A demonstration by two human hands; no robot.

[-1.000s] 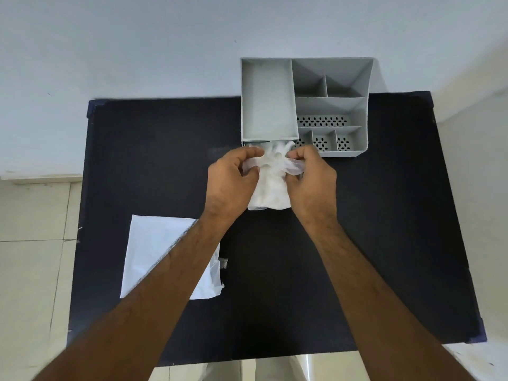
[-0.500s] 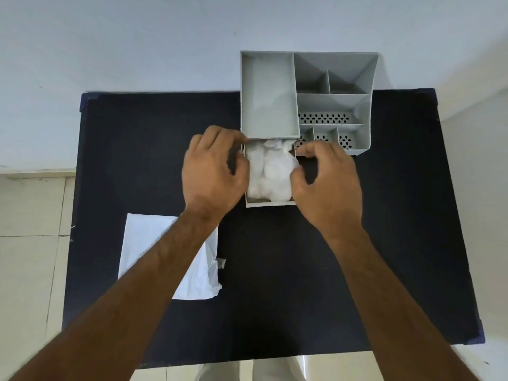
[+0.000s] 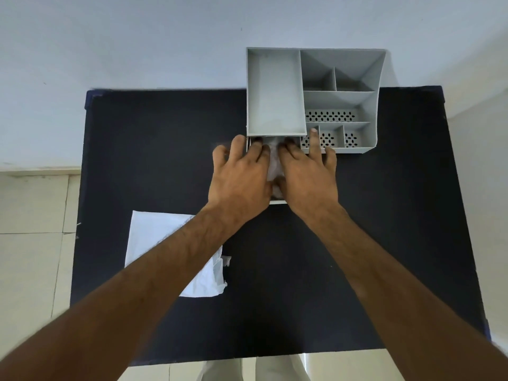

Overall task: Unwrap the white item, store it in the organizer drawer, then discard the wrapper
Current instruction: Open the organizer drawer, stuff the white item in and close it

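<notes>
The white item (image 3: 275, 166) lies in the pulled-out drawer (image 3: 277, 201) under the grey organizer (image 3: 275, 92), and only a crumpled strip of it shows between my hands. My left hand (image 3: 239, 180) rests flat on its left half with fingers spread. Over its right half lies my right hand (image 3: 308, 177), also flat, with one finger reaching onto a perforated organizer compartment. Neither hand grips anything. The white wrapper (image 3: 154, 237) lies flat on the table at the near left, partly hidden by my left forearm.
The black table (image 3: 398, 215) stands against a pale wall, with the organizer at its far edge. Tiled floor shows to the left and below the near edge. The organizer's upper compartments hold nothing visible.
One second ago both hands held the white item above the drawer. They laid it in, moved to the drawer's sides, and now press flat on top of it.
</notes>
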